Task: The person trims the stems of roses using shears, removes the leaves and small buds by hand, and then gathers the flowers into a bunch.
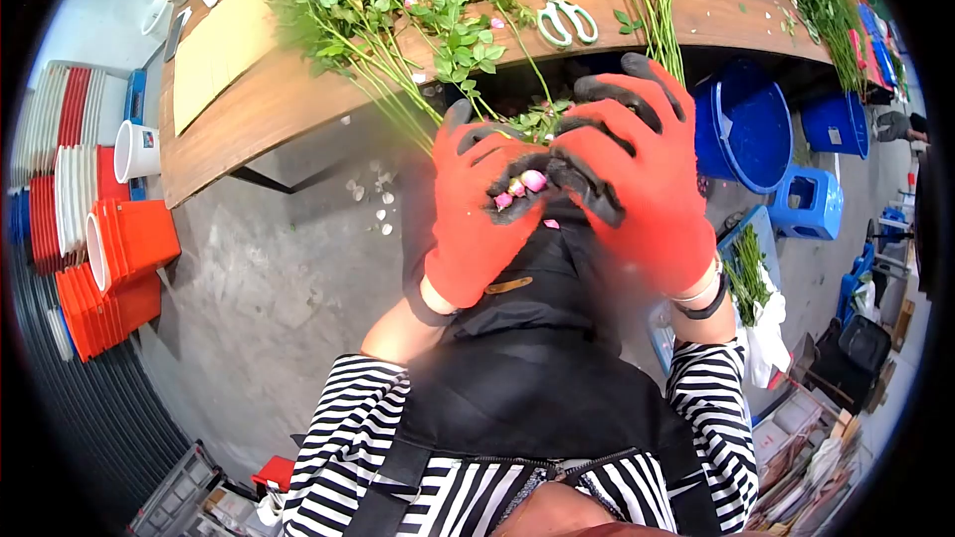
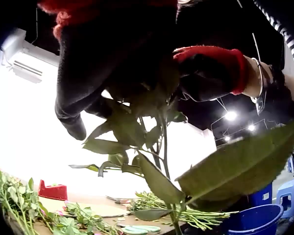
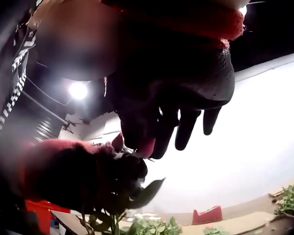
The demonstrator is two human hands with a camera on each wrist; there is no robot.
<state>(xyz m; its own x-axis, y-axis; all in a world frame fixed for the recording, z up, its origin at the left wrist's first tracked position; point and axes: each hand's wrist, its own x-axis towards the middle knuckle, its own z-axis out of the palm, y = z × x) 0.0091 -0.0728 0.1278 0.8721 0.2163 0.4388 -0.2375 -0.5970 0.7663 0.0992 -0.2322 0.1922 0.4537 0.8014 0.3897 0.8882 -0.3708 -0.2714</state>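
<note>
Both hands wear red gloves with black palms and fingers. My left hand (image 1: 477,209) grips a spray of pink roses, its small pink buds (image 1: 521,187) peeking out between thumb and fingers. Below that fist hang the spray's stem and green leaves (image 2: 157,183) in the left wrist view. My right hand (image 1: 642,169) meets the left at the flower heads, thumb and forefinger pinching at a bud. Something pink (image 3: 146,148) shows at those fingertips in the right wrist view. Much of the flower heads is hidden by the gloves.
On the wooden table (image 1: 234,144) ahead lie leafy pink roses (image 1: 343,15), green-handled scissors (image 1: 565,18) and a bundle of stems (image 1: 662,25). Blue buckets (image 1: 744,129) and a blue stool (image 1: 808,201) stand right; orange crates (image 1: 134,239) are stacked left. Loose petals dot the floor.
</note>
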